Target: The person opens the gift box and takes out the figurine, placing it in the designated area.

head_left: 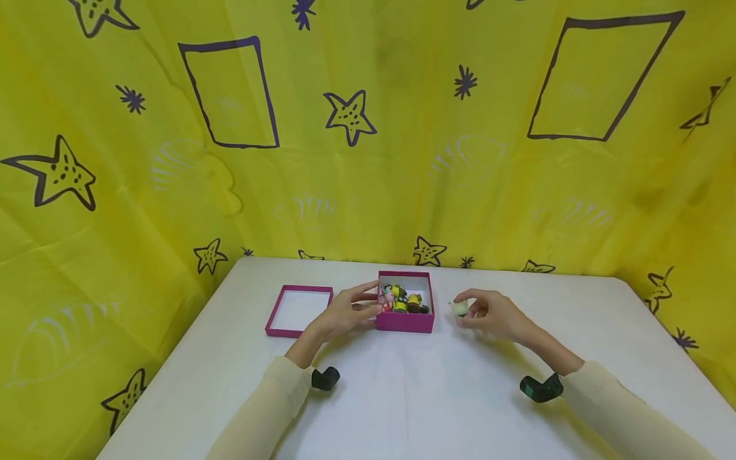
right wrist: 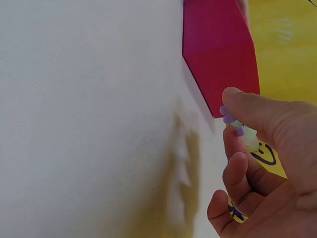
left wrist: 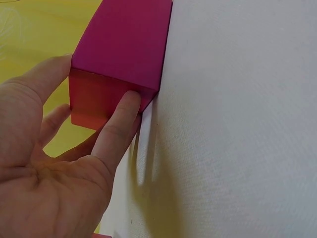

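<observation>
Setup: white table (head_left: 414, 409) against a yellow curtain (head_left: 356, 191) with drawn stars. Entries run left to right.

Shallow magenta lid (head_left: 282, 333): flat on the table, white inside face up, its right edge partly hidden by the left hand (head_left: 343, 314).

Left hand: fingers spread, tips resting on the left wall and rim of the magenta box (head_left: 404, 323). A dark device (head_left: 325, 379) sits at that wrist.

Magenta box: upright on the table, mouth up, near wall facing the person; that wall is longer sideways than tall. Small figurines (head_left: 413, 302), yellow, pink and dark, lie jumbled inside.

Pale figurine (head_left: 459, 308): just right of the box, not touching it. Right-wrist view: long axis appears slanted, lilac knobs (right wrist: 228, 119) toward the box side, pale body (right wrist: 252, 141) away. Fingers cover part; exact facing cannot be told.

Right hand (head_left: 499, 313): thumb and index pinch the pale figurine; remaining fingers curl loosely. A second dark device (head_left: 540, 388) sits at this wrist.
</observation>
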`<state>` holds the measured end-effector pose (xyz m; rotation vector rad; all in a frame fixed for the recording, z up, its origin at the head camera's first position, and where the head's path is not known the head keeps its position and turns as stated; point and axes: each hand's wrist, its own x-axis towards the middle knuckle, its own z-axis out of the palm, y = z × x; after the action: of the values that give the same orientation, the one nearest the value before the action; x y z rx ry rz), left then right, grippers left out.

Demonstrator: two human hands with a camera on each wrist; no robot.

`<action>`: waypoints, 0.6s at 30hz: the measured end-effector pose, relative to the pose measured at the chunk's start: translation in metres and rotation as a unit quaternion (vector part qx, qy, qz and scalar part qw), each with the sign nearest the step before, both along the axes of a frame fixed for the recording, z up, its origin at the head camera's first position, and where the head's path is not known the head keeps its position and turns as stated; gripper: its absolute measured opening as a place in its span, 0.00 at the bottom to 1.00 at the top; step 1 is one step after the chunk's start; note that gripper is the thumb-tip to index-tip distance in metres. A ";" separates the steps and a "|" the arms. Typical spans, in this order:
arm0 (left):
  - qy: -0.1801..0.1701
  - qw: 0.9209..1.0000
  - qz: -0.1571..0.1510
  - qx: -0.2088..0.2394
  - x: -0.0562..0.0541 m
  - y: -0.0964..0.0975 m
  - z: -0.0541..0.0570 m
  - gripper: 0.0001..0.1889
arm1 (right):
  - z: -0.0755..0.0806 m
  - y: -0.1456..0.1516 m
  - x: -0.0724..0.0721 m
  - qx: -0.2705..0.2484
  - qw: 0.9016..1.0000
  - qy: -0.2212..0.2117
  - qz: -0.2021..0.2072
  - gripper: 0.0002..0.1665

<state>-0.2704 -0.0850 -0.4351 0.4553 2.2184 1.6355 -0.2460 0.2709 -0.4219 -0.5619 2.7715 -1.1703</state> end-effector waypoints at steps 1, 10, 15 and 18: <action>0.001 1.000 0.001 -0.001 0.000 0.000 0.000 0.35 | -0.001 0.000 0.000 -0.002 1.000 -0.001 -0.001 0.24; 0.011 1.000 -0.003 -0.010 0.000 0.000 0.000 0.35 | -0.014 0.000 0.001 -0.005 1.000 -0.003 0.001 0.24; 0.019 1.000 -0.007 -0.012 0.000 -0.001 -0.001 0.35 | -0.018 -0.002 0.001 -0.002 1.000 -0.005 0.006 0.25; 0.017 1.000 -0.006 -0.011 0.000 -0.001 -0.002 0.35 | -0.018 -0.003 0.000 0.000 1.000 -0.005 0.006 0.25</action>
<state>-0.2708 -0.0862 -0.4368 0.4928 2.2531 1.6067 -0.2456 0.2680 -0.4399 -0.5711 2.7564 -1.1674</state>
